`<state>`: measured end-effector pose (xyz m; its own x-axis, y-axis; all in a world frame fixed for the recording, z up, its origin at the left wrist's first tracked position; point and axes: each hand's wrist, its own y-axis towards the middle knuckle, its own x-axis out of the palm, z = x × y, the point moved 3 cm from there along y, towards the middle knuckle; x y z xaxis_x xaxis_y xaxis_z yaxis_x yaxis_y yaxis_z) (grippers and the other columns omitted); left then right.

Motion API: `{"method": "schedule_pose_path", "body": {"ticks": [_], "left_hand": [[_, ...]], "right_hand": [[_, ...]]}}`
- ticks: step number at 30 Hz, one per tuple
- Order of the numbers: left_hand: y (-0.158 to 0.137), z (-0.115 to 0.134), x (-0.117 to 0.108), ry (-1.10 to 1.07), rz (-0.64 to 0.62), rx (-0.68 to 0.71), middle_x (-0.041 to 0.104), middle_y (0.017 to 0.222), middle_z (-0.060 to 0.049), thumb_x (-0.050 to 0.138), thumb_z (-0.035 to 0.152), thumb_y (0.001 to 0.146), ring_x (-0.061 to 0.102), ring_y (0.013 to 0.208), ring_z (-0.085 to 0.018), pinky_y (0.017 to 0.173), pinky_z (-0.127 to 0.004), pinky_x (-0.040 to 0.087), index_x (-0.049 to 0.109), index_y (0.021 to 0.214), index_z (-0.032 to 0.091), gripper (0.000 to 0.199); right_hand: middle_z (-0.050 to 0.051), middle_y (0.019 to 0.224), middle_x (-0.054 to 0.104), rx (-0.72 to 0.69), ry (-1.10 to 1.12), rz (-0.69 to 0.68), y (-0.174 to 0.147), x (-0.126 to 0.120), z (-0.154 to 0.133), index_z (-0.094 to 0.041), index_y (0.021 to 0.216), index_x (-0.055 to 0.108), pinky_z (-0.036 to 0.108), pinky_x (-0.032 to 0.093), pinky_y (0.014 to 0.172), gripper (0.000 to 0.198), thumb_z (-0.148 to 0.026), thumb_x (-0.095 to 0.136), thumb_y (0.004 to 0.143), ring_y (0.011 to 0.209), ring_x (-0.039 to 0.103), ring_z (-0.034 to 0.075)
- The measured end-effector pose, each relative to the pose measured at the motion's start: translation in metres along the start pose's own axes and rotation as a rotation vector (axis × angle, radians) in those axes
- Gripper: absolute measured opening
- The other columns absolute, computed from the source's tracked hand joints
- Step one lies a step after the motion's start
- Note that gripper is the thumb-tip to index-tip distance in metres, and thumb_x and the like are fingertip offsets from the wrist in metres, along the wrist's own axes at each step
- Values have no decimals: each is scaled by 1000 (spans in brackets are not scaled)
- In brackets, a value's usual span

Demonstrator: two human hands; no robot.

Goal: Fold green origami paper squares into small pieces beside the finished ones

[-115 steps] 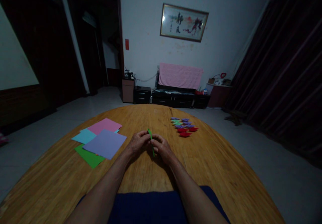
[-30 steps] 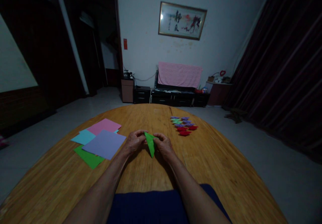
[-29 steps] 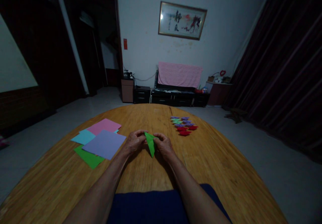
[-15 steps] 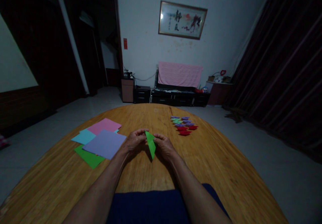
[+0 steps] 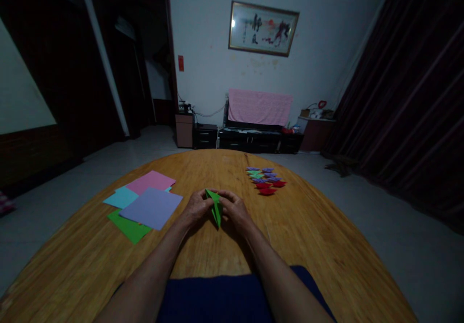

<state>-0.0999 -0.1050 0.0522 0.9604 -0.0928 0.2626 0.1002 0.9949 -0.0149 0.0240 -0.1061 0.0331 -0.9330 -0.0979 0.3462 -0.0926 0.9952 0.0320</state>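
A folded green paper (image 5: 216, 212), long and pointed toward me, is held between both hands just above the table. My left hand (image 5: 197, 206) pinches its left side near the top. On the other side, the fingers of my right hand (image 5: 234, 209) grip the right edge. The paper's two layers stand a little apart, with a narrow gap between them. Some fingertips are hidden behind the paper.
Left on the round wooden table (image 5: 290, 236) lie loose sheets: purple (image 5: 152, 209), pink (image 5: 152, 182), light blue (image 5: 121, 197) and green (image 5: 128, 227). Several small folded paper boats, including a red one (image 5: 267, 192), stand in rows at right.
The green paper has turned in my hands and its layers have come apart along the middle. My fingers have shifted closer together around it.
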Motion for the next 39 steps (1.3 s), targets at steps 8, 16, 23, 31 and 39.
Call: {"method": "schedule_pose_path", "body": {"ticks": [8, 16, 23, 31, 39], "left_hand": [[11, 3, -6, 270, 132, 265, 69, 74, -3, 60, 5, 54, 61, 71, -19, 61, -23, 43, 74, 82, 20, 35], [12, -2, 0, 505, 179, 343, 72, 87, -4, 60, 5, 61, 62, 78, -20, 71, -26, 45, 73, 98, 23, 43], [13, -1, 0, 616, 211, 383, 71, 76, -4, 62, 5, 59, 60, 66, -17, 67, -26, 43, 74, 99, 19, 45], [12, -4, 3, 882, 238, 358, 74, 91, -5, 58, 11, 71, 67, 84, -18, 74, -26, 49, 64, 121, 17, 51], [13, -5, 6, 973, 287, 423, 72, 112, -11, 59, 9, 71, 66, 103, -22, 93, -31, 49, 66, 115, 15, 45]], "right_hand": [[5, 116, 63, -413, -511, -51, -1, 11, -4, -28, 115, 63, 37, 46, 93, 51, -10, 60, 68, 107, 57, 23], [8, 123, 61, -450, -601, 70, 8, 2, 8, -24, 125, 55, 41, 42, 101, 61, -7, 52, 66, 114, 56, 25], [11, 112, 58, -606, -799, 162, 2, 8, 3, -20, 112, 59, 40, 43, 98, 52, -5, 48, 64, 106, 54, 24], [4, 79, 54, -643, -1042, 265, -1, 7, 5, -21, 79, 52, 30, 43, 69, 18, -7, 46, 69, 75, 50, 19], [6, 84, 53, -665, -1094, 279, -2, 8, 4, -19, 84, 53, 31, 43, 70, 19, -7, 45, 72, 76, 49, 19]]}}
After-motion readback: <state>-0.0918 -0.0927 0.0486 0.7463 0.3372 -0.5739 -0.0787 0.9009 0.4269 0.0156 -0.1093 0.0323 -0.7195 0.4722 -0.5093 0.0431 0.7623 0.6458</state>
